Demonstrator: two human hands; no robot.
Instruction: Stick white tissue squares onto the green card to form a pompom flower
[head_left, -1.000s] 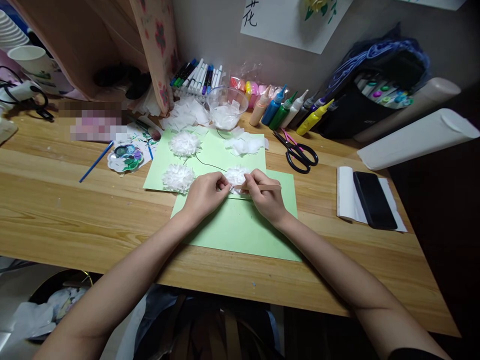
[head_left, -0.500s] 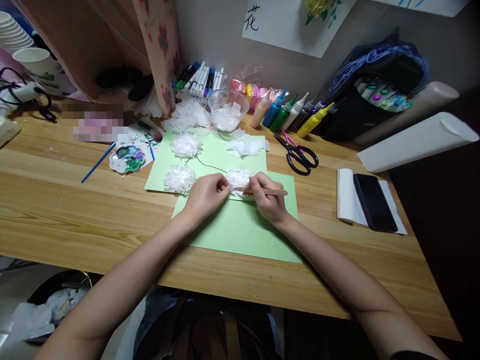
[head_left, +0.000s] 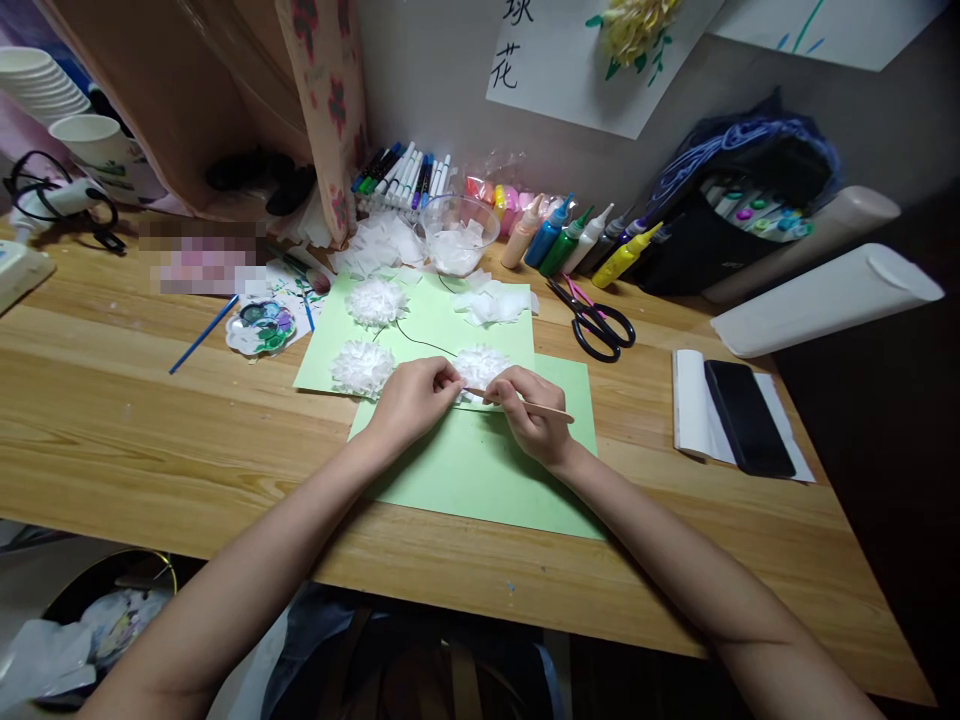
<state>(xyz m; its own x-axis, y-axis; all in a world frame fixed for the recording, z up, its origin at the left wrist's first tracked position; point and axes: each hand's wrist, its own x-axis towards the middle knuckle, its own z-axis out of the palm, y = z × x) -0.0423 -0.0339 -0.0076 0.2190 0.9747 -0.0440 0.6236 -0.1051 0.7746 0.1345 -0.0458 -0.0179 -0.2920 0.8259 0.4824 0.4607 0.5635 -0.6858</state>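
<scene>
My right hand (head_left: 534, 415) is closed round a flat wooden craft stick (head_left: 551, 411), whose tip points left to my left fingertips. My left hand (head_left: 415, 395) pinches something small and pale at that tip, too small to name. Just behind both hands is a white tissue-paper flower (head_left: 484, 362) on the green paper (head_left: 420, 325). Two similar flowers, an upper left one (head_left: 376, 301) and a lower left one (head_left: 362, 367), lie on the same sheet. A thin dark line curves between them. Loose white tissue pieces (head_left: 492, 303) lie at the sheet's upper right.
A second green sheet (head_left: 480, 470) lies under my wrists. Black-handled scissors (head_left: 600, 330), paint bottles (head_left: 570, 240) and a clear bowl (head_left: 459, 235) of tissue stand behind. To the left are a paint palette (head_left: 260, 328) and a blue brush (head_left: 204, 334); a phone (head_left: 748, 417) lies right.
The craft stick has tilted, its right end now lower, and my right hand has turned with it. My left hand keeps its pinch. The whole view has shifted slightly.
</scene>
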